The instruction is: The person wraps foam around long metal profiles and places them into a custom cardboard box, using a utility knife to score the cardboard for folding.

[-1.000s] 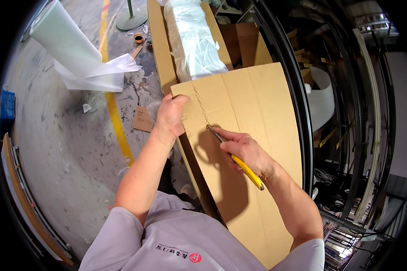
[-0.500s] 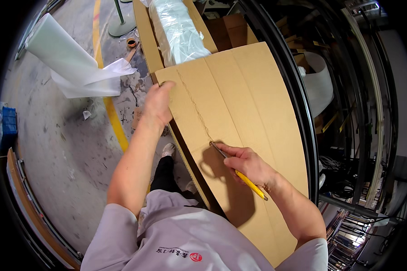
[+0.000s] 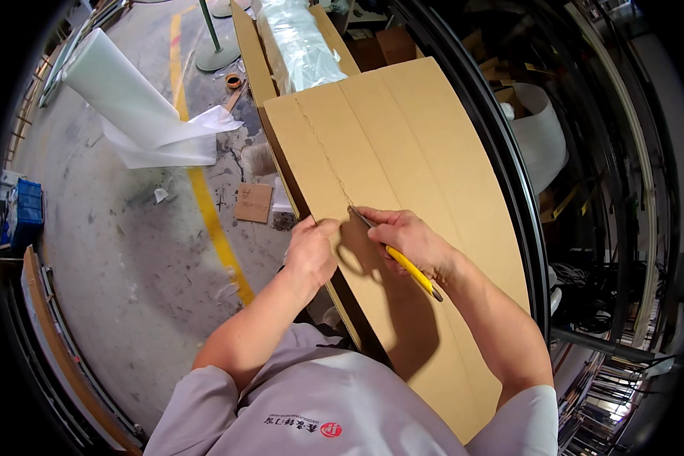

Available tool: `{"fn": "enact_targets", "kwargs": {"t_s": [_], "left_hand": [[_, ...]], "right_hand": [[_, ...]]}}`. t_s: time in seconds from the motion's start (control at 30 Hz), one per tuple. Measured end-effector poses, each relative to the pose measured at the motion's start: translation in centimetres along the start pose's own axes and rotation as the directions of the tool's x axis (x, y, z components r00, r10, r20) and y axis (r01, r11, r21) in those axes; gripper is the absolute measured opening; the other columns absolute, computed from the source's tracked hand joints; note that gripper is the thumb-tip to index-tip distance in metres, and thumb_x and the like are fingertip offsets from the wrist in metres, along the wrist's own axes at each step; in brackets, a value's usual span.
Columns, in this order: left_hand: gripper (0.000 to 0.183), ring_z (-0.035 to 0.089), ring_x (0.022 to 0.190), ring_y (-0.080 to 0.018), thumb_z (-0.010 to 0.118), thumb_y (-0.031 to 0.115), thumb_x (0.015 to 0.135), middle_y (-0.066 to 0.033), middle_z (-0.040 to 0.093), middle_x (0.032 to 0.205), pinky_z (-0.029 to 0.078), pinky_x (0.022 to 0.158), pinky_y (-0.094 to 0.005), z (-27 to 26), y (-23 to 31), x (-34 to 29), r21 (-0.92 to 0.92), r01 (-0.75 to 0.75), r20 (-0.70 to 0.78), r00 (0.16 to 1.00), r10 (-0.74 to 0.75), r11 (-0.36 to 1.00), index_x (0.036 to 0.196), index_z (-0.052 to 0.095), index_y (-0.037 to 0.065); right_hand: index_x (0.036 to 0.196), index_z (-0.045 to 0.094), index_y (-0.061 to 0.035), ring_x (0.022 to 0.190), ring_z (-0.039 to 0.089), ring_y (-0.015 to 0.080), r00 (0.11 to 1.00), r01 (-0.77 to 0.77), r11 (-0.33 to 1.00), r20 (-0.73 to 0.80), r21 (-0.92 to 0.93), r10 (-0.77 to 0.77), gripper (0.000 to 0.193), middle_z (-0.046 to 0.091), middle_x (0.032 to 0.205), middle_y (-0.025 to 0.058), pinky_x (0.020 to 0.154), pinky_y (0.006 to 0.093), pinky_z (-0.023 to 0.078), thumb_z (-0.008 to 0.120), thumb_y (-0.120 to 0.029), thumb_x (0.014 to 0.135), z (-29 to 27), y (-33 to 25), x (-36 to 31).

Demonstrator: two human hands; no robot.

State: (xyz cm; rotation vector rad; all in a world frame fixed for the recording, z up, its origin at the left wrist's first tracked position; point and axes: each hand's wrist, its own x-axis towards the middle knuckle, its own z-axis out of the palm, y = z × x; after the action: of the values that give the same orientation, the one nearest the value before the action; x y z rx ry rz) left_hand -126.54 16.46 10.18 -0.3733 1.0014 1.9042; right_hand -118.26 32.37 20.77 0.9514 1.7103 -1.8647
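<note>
A wide brown cardboard sheet (image 3: 441, 182) lies slantwise in front of me, with creases running along its length. My right hand (image 3: 409, 234) is closed on a yellow-handled utility knife (image 3: 415, 272); its tip rests on the cardboard. From that tip a rough, jagged line (image 3: 323, 152) runs up to the far edge. My left hand (image 3: 311, 249) grips the sheet's left edge, thumb on top, close beside the knife tip. Its other fingers are partly hidden beneath the edge.
Beyond the sheet, a plastic-wrapped bundle (image 3: 300, 49) lies in an open carton. A black rail (image 3: 501, 144) borders the sheet's right side. On the floor to the left are a white foam roll (image 3: 121, 83), a cardboard piece (image 3: 253, 203) and a blue crate (image 3: 29, 204).
My left hand has slid toward me along the sheet's left edge, ending near the knife. My right hand keeps the knife tip at the jagged line's near end. The view has shifted slightly.
</note>
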Motion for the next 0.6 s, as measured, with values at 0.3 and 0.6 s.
{"fn": "enact_targets", "kwargs": {"t_s": [0.3,0.6], "left_hand": [[0.034,0.068,0.113,-0.0331,0.051,-0.002,0.099,-0.0153,0.067,0.129,0.056,0.098,-0.049,-0.7,-0.9,1.0,-0.003,-0.024,0.011,1.0,0.024,1.0,0.131,0.06,-0.002],[0.03,0.067,0.114,-0.0305,0.054,-0.003,0.098,-0.0127,0.069,0.126,0.055,0.099,-0.0484,-1.2,-1.1,1.5,0.02,-0.049,0.021,0.999,0.049,0.999,0.126,0.062,-0.001]], "right_hand": [[0.155,0.048,-0.0075,0.048,0.051,0.0098,1.0,-0.017,1.0,-0.018,-0.014,0.017,0.059,0.055,0.064,-0.0001,0.046,0.0273,0.045,0.052,-0.011,0.096,0.3,4.2,-5.6],[0.153,0.052,-0.0068,0.068,0.05,0.0048,0.988,-0.15,0.989,-0.032,0.0,0.149,0.055,0.062,0.082,-0.0042,0.065,0.0235,0.044,0.054,-0.008,0.098,-0.2,11.5,-16.1]]}}
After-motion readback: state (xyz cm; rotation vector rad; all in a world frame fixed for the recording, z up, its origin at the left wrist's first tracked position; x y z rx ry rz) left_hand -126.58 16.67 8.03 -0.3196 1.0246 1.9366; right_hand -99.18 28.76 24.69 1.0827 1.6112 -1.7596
